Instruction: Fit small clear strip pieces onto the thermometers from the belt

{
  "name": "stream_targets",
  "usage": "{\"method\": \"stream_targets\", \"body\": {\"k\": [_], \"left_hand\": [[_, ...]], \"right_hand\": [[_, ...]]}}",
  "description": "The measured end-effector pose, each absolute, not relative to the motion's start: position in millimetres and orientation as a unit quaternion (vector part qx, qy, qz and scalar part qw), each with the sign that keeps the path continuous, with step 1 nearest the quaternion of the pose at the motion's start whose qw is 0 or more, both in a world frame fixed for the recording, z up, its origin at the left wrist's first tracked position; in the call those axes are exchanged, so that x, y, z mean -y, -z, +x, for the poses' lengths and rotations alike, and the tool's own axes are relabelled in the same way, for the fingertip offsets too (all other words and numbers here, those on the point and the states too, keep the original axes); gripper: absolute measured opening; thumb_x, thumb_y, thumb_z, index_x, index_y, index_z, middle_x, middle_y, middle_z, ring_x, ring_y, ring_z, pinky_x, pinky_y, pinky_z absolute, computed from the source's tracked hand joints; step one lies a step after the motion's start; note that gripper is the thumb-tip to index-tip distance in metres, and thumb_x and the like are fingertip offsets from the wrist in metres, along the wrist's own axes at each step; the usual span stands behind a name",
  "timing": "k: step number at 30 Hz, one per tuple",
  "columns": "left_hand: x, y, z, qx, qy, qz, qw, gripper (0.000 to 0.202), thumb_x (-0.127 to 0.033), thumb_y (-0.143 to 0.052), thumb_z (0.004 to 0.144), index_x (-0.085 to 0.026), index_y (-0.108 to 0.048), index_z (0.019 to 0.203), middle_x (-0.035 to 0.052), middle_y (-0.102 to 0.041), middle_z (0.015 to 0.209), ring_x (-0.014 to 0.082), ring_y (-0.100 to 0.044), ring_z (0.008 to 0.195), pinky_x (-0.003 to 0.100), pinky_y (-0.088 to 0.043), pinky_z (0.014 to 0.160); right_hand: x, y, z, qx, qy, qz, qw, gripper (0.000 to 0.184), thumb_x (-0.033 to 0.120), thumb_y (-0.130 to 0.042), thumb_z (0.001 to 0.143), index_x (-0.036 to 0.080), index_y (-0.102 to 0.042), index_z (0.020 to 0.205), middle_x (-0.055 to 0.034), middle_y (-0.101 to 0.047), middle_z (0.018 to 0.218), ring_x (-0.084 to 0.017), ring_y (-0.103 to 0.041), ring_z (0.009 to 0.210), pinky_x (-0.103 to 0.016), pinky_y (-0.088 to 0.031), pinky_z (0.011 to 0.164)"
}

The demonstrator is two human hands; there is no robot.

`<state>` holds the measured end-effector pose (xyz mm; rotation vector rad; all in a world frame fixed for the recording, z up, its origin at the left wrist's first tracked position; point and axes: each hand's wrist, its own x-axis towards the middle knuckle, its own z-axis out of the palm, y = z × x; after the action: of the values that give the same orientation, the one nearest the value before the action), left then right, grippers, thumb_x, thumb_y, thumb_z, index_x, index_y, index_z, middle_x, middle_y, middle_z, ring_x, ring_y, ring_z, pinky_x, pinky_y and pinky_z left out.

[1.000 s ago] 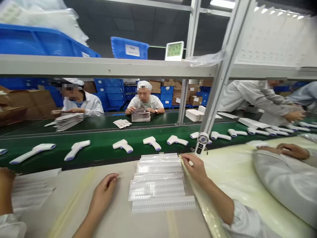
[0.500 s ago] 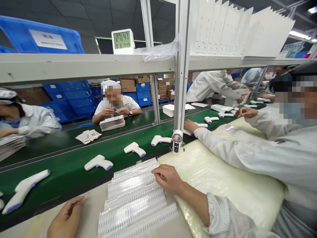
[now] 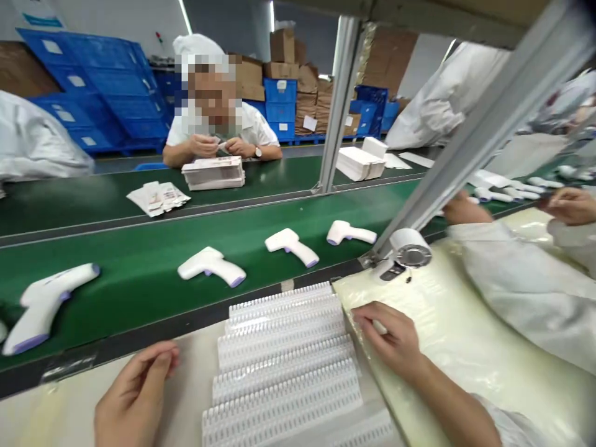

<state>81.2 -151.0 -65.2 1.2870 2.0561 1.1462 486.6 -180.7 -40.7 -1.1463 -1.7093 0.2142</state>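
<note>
Flanking ribbed plastic strips [image 3: 284, 366], the left hand [image 3: 137, 397] and right hand [image 3: 386, 335] hover.

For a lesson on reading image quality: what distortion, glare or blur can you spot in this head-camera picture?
In the head view, the wide lens tilts the aluminium upright steeply and stretches the infrared thermometer at the left edge; glare lies on the cream plastic sheet; the white ribbed plastic strips beside the right hand stay sharp.

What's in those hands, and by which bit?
The right hand holds a small white piece inside its fingers, with one end showing; what it is can't be told. The left hand holds nothing.
</note>
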Motion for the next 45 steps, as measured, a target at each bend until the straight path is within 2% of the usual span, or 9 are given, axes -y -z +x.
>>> {"method": "stream_targets", "body": {"k": [4,13,17,19,22,31,38,42,45], "left_hand": [[148.3,44.9,98.6,-0.737,-0.457,0.435,0.24,0.033,-0.053,-0.065,0.067,-0.023,-0.072,0.08,0.0028,-0.071,0.074,0.024,-0.066,0.069,0.037,-0.055,0.07],[151.9,52.2,108.7,-0.669,-0.498,0.469,0.29,0.025,-0.042,-0.061,0.076,-0.019,-0.07,0.084,0.0029,-0.068,0.076,0.0178,-0.064,0.073,0.03,-0.051,0.073],[152.6,52.9,111.1,-0.656,-0.498,0.48,0.302,0.021,-0.035,-0.058,0.081,-0.018,-0.068,0.087,0.0038,-0.068,0.082,0.0165,-0.063,0.073,0.029,-0.052,0.074],[153.3,52.2,111.9,-0.649,-0.498,0.488,0.304,0.019,-0.034,-0.058,0.082,-0.019,-0.068,0.087,0.0037,-0.068,0.082,0.0161,-0.063,0.073,0.029,-0.052,0.073],[154.0,51.9,111.9,-0.64,-0.502,0.497,0.305,0.019,-0.033,-0.057,0.083,-0.019,-0.068,0.088,0.0032,-0.068,0.081,0.0161,-0.063,0.073,0.028,-0.051,0.073],[152.3,58.0,109.8,-0.635,-0.501,0.501,0.309,0.02,-0.033,-0.057,0.084,-0.018,-0.069,0.089,0.004,-0.069,0.085,0.0163,-0.064,0.074,0.028,-0.051,0.074],[151.5,50.9,104.2,-0.647,-0.463,0.55,0.254,0.022,-0.033,-0.052,0.087,-0.018,-0.068,0.09,0.0046,-0.069,0.08,0.0184,-0.065,0.073,0.03,-0.052,0.07],[101.2,26.0,85.1,-0.667,-0.427,0.583,0.183,0.018,-0.022,-0.054,0.086,-0.019,-0.067,0.098,0.0102,-0.07,0.104,0.0252,-0.065,0.101,0.037,-0.052,0.089],[41.9,4.7,70.6,-0.688,-0.384,0.597,0.148,0.035,-0.006,-0.062,0.074,-0.019,-0.067,0.106,0.0143,-0.062,0.13,0.0337,-0.047,0.133,0.048,-0.037,0.113]], "right_hand": [[184.8,39.2,488.6,0.694,-0.084,-0.506,0.506,0.022,0.007,-0.063,0.09,0.024,-0.076,0.094,-0.0016,-0.079,0.078,-0.017,-0.075,0.066,-0.024,-0.059,0.058],[210.1,16.4,463.9,0.731,-0.179,-0.476,0.454,0.018,0.011,-0.063,0.093,0.024,-0.074,0.097,-0.0031,-0.076,0.084,-0.018,-0.072,0.073,-0.027,-0.057,0.062],[231.1,-10.2,426.4,0.79,-0.31,-0.449,0.28,0.013,0.015,-0.065,0.093,0.023,-0.072,0.1,-0.0023,-0.073,0.086,-0.014,-0.064,0.061,-0.025,-0.049,0.054],[237.5,-14.4,407.7,0.816,-0.327,-0.44,0.186,0.013,0.012,-0.065,0.091,0.023,-0.071,0.095,-0.0015,-0.072,0.083,-0.014,-0.063,0.062,-0.027,-0.048,0.057],[239.2,-10.3,388.4,0.825,-0.317,-0.452,0.12,0.014,0.01,-0.064,0.088,0.022,-0.07,0.092,-0.0022,-0.072,0.081,-0.018,-0.067,0.069,-0.028,-0.046,0.062],[227.8,-2.6,365.8,0.827,-0.325,-0.459,0.027,0.013,0.007,-0.061,0.088,0.019,-0.065,0.085,-0.003,-0.068,0.079,-0.018,-0.061,0.07,-0.027,-0.035,0.062],[230.9,5.2,357.6,0.842,-0.323,-0.428,0.052,0.028,-0.003,-0.056,0.08,0.02,-0.051,0.067,0.0004,-0.062,0.068,-0.014,-0.053,0.059,-0.028,-0.027,0.056],[233.6,3.5,362.8,0.832,-0.361,-0.413,0.079,0.03,-0.006,-0.053,0.076,0.02,-0.045,0.062,0.0025,-0.058,0.065,-0.013,-0.05,0.058,-0.027,-0.026,0.054],[233.3,-10.6,369.5,0.794,-0.446,-0.391,0.134,0.028,-0.006,-0.055,0.074,0.021,-0.051,0.065,0.0036,-0.06,0.069,-0.013,-0.055,0.063,-0.024,-0.035,0.057]]}}
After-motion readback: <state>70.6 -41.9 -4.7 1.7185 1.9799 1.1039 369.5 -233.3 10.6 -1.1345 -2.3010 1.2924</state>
